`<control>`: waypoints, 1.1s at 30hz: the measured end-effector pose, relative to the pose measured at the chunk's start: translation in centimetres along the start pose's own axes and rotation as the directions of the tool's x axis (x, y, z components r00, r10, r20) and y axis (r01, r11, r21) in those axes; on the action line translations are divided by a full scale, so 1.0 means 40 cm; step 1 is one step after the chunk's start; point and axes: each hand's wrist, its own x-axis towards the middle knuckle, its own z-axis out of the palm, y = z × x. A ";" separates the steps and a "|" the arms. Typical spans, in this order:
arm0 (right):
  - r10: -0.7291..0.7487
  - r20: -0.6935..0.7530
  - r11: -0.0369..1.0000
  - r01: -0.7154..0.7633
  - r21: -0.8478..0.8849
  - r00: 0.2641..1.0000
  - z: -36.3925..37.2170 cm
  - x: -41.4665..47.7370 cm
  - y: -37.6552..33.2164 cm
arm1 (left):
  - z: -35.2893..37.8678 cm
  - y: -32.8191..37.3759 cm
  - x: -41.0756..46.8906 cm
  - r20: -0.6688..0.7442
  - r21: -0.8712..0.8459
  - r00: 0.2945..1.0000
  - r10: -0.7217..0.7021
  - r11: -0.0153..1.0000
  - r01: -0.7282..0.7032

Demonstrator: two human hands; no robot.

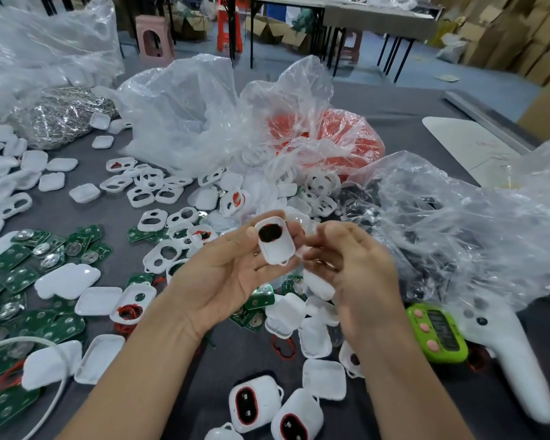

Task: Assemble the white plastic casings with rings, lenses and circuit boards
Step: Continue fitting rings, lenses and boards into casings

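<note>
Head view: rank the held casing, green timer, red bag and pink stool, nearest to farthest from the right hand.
From the right hand:
1. Casing, held in the left hand, just beside it.
2. Green timer, on the table to its right.
3. Red bag, behind, mid-table.
4. Pink stool, beyond the table, far left.

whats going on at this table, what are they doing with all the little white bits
A person is assembling small parts by hand. The left hand holds up a white casing, inside facing the camera, with a dark lens edged in red already in its window. The right hand is right beside it, too blurred to tell if it holds anything. Green circuit boards and loose casings cover the grey table, and two ringed casings lie nearest the person.
</note>
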 end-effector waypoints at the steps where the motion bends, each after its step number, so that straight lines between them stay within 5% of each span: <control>1: -0.070 -0.041 0.995 0.067 -0.071 0.997 -0.012 0.011 -0.004 | -0.004 0.009 -0.002 -0.024 -0.010 1.000 0.008 1.000 -0.009; 3: -0.238 -0.059 0.899 0.197 -0.390 0.969 -0.031 0.036 -0.003 | -0.015 0.029 -0.007 -0.078 -0.034 0.996 0.030 0.999 -0.033; 6: -0.312 0.099 0.558 0.267 -0.785 0.945 -0.039 0.072 0.008 | -0.027 0.053 -0.014 -0.146 -0.032 0.987 0.066 0.997 -0.071; 8: -0.269 0.162 0.358 0.255 -0.898 0.949 -0.031 0.091 0.016 | -0.032 0.062 -0.014 -0.186 -0.031 0.980 0.079 0.996 -0.086; 10: -0.244 0.188 0.286 0.256 -0.924 0.951 -0.019 0.107 0.022 | -0.034 0.069 -0.015 -0.214 -0.036 0.973 0.088 0.995 -0.098; 14: -0.191 0.206 0.266 0.252 -0.930 0.960 -0.007 0.114 0.032 | -0.037 0.075 -0.018 -0.226 -0.056 0.970 0.087 0.993 -0.102; 17: -0.311 0.199 0.293 0.293 -0.910 0.929 -0.018 0.110 0.034 | -0.037 0.075 -0.018 -0.227 -0.055 0.970 0.084 0.994 -0.099; 22: -0.390 0.052 0.540 0.274 -0.796 0.919 -0.045 0.108 0.031 | -0.032 0.071 -0.016 -0.229 -0.042 0.971 0.069 0.996 -0.081; 30: -0.593 0.000 0.396 0.291 -0.871 0.805 -0.063 0.083 0.023 | -0.028 0.053 -0.006 -0.131 0.043 0.991 0.017 0.999 -0.011; 33: -0.594 -0.032 0.499 0.337 -0.798 0.804 -0.066 0.079 0.022 | -0.028 0.046 0.000 -0.123 0.071 0.992 -0.012 0.997 0.020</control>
